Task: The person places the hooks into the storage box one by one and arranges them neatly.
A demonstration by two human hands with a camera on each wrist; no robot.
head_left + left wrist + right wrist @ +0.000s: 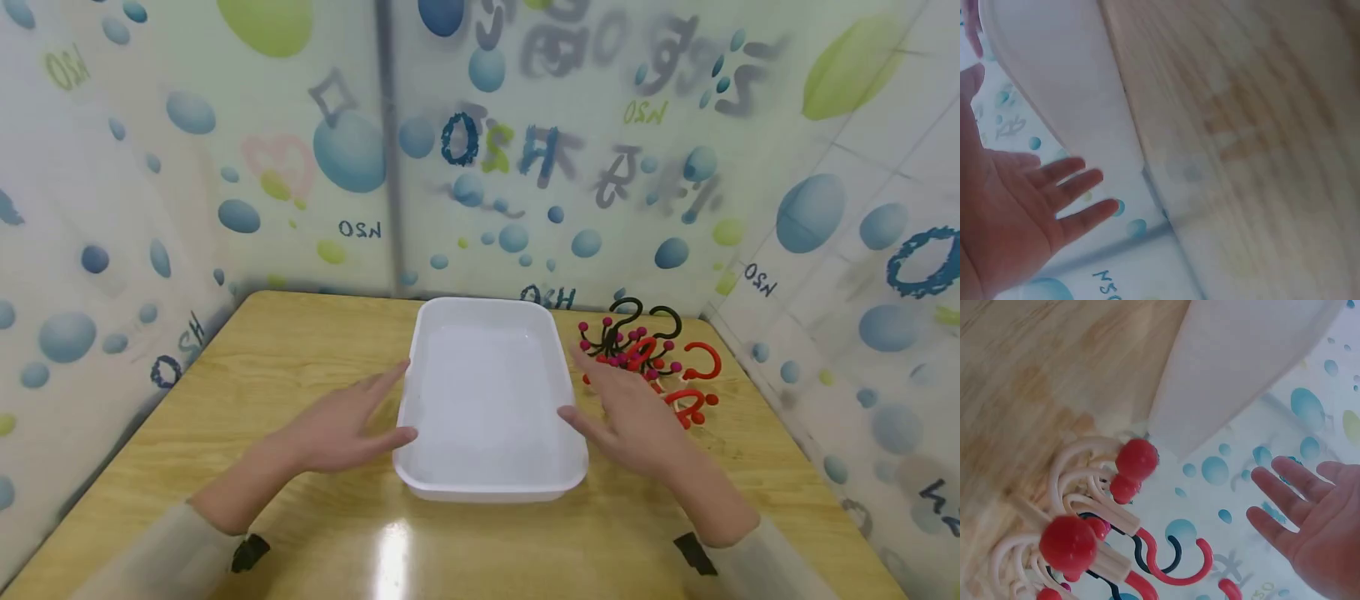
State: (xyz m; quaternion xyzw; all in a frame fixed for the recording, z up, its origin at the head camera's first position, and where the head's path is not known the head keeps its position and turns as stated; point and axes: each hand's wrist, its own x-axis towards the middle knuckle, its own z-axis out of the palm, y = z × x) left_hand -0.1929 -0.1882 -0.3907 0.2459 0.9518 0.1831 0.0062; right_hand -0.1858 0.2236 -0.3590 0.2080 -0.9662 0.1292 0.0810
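A white rectangular plastic tray (491,392) with raised walls stands on the wooden table between both hands. My left hand (341,425) is at its left wall, fingers straight and spread, thumb over the rim. On the opposite side my right hand (630,417) reaches to the right wall, its fingers extended too. In the left wrist view the left hand (1029,206) shows an uncurled palm beside the tray wall (1066,69). The right wrist view has the right hand (1316,519) with spread fingers near the tray (1229,369). Whether either hand touches the tray I cannot tell.
Right of the tray lies a pile of hooks with ball-tipped prongs; a red hook (703,360) and a black hook (666,321) show. Pale prongs with red balls (1137,459) appear near the tray. Patterned walls (480,167) enclose the wooden table (315,333).
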